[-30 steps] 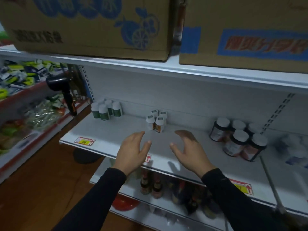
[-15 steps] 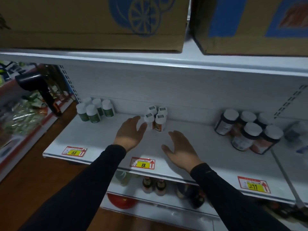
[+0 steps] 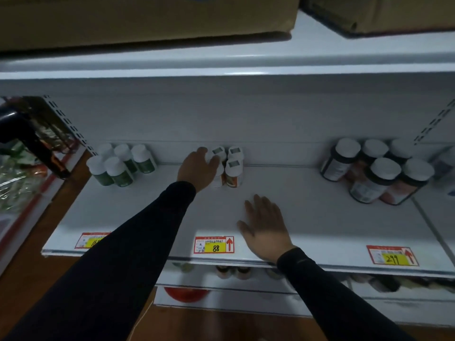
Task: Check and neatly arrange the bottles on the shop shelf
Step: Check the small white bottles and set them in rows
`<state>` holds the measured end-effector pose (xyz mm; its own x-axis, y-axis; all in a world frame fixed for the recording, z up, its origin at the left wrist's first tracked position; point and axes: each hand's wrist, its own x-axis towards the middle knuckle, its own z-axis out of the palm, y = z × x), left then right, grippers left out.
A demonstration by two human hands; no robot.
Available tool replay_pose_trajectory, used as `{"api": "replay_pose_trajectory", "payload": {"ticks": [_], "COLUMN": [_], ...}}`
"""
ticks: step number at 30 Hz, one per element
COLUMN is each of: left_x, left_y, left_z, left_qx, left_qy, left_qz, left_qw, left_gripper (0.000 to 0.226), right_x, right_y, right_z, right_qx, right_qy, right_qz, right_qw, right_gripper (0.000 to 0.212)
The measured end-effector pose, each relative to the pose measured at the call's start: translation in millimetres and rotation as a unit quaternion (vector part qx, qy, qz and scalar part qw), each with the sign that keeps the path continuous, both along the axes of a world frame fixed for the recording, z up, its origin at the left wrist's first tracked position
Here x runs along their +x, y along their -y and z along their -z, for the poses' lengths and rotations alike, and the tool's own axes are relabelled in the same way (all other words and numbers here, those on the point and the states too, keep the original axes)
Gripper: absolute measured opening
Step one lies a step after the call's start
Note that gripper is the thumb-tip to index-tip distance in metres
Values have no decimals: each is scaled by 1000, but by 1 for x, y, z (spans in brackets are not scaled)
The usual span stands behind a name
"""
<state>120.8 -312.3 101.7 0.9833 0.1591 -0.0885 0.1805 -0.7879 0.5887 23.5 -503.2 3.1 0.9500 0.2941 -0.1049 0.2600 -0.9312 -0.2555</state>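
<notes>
Bottles (image 3: 227, 166), 4 small white-capped cylinders, stand clustered at the left hand's (image 3: 198, 169) curled fingers, right hand (image 3: 264, 226) flat, fingers spread.

White shop shelf (image 3: 307, 217), price tags along its near edge. Far left: cluster of green-labelled bottles (image 3: 118, 166), white caps. Far centre: small group of orange-labelled bottles (image 3: 232, 168), white caps. Far right: larger dark-collared jars (image 3: 379, 173), white lids. All stand upright near the back panel.

Cardboard boxes (image 3: 147, 18) overhead, price tags (image 3: 213, 245) on edge, black hairdryer (image 3: 29, 141) left
</notes>
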Motion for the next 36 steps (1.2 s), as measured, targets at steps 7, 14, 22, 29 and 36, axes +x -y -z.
{"api": "replay_pose_trajectory", "payload": {"ticks": [7, 14, 22, 29, 36], "left_x": [26, 37, 39, 39, 30], "left_y": [7, 14, 20, 13, 3], "left_z": [1, 5, 4, -1, -20], "left_qx": [-37, -72, -11, -43, -89], "left_qy": [-17, -33, -24, -2, 79], "left_qz": [-28, -47, -35, -65, -67], "left_qw": [999, 996, 999, 997, 991], "left_gripper": [54, 42, 21, 35, 30], "right_x": [-2, -1, -1, -2, -1], "right_y": [-1, 0, 0, 0, 0], "right_z": [10, 13, 13, 12, 14], "right_qx": [35, 47, 52, 38, 36], "right_qy": [53, 79, 70, 72, 91], "right_qz": [24, 30, 32, 31, 25], "right_qw": [998, 995, 996, 996, 995], "right_gripper": [70, 66, 71, 71, 61]}}
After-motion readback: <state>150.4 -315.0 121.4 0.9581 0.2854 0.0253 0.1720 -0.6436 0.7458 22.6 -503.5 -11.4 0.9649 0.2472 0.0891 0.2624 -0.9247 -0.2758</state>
